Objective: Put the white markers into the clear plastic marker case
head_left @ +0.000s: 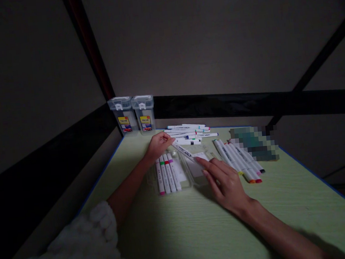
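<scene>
A white marker [182, 150] slants between my two hands, above a clear plastic case. My left hand [158, 147] is closed on its upper left end in a pinch. At the lower right end is my right hand [227, 183], its fingertips on the marker and the other fingers curled. The clear case [186, 178] lies opened flat under them. In its left half several white markers [168, 176] rest side by side, with pink, green, red and purple showing at their ends. A white sheet [196, 165] shows in the right half, partly behind my right hand.
Several loose white markers [187, 130] are heaped behind the case. Thicker grey-white markers [238, 160] with coloured ends lie to the right, beside a pixelated green item [254, 143]. Two lidded plastic boxes [124, 117] stand at the back left corner. The table [175, 234] has blue edges.
</scene>
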Demonstrator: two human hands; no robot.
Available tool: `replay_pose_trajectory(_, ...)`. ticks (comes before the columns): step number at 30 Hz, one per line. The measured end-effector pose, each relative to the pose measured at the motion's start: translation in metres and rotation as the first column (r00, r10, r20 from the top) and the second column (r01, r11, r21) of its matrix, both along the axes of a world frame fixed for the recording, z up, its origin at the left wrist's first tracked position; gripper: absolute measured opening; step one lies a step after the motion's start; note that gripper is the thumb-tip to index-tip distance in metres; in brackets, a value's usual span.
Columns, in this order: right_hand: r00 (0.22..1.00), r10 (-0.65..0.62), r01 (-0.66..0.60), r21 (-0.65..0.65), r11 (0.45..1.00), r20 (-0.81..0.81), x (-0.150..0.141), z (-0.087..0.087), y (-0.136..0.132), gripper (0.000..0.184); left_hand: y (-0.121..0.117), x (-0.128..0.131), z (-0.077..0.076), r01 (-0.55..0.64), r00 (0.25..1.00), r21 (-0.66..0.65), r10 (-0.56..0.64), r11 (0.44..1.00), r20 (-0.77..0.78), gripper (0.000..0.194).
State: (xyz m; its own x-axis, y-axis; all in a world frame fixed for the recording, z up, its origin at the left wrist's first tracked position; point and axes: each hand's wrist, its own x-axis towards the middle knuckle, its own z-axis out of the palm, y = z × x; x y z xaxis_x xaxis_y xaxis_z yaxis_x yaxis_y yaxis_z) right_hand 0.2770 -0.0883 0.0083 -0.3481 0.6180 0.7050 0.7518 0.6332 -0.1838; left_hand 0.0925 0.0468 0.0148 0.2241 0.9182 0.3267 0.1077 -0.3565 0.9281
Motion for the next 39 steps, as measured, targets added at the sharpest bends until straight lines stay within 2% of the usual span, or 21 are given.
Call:
replay_pose_trajectory(6,0.964,-0.034,0.018,-0.063,0.998,-0.265,0.004,0.004,0.003,0.029,-0.004,0.003,0.004,-0.032,0.999,-0.023,0.031,0.999,-0.004,0.029)
replay_pose_trajectory(14,0.876,-0.143,0.074,-0.164,0.984,-0.461,0.008,0.008,0.006,0.027,-0.008,0.001,0.010,-0.030,0.999,-0.066,0.028,0.997,-0.038,0.025)
replay_pose_trajectory(18,0.766,-0.222,0.073,-0.261,0.963,-0.603,0.014,0.004,0.013,0.028,-0.012,0.003,0.015,-0.005,1.000,-0.086,0.003,0.996,-0.029,0.026)
replay_pose_trajectory(20,0.677,-0.242,0.055,-0.281,0.958,-0.695,0.017,0.003,0.016,0.029,-0.016,0.005,0.018,0.019,0.999,-0.104,-0.024,0.994,-0.040,0.027)
replay_pose_trajectory(23,0.523,-0.220,0.028,-0.242,0.970,-0.823,0.019,0.004,0.021,0.029,-0.023,0.009,0.024,0.081,0.993,-0.124,-0.090,0.989,-0.076,0.025)
replay_pose_trajectory(26,0.435,-0.180,0.039,-0.181,0.983,-0.882,0.021,0.005,0.025,0.028,-0.031,0.015,0.030,0.148,0.975,-0.145,-0.168,0.978,-0.143,0.019)
replay_pose_trajectory(30,0.428,-0.191,0.058,-0.184,0.981,-0.883,0.023,0.007,0.026,0.029,-0.038,0.021,0.031,0.235,0.936,-0.170,-0.270,0.957,-0.226,0.011)
replay_pose_trajectory(35,0.436,-0.212,0.073,-0.201,0.977,-0.875,0.024,0.008,0.025,0.038,-0.043,0.024,0.027,0.342,0.886,-0.143,-0.369,0.929,-0.279,0.014)
replay_pose_trajectory(39,0.418,-0.159,0.016,-0.167,0.986,-0.894,0.024,0.007,0.025,0.047,-0.049,0.027,0.028,0.386,0.849,-0.128,-0.407,0.913,-0.338,0.017)
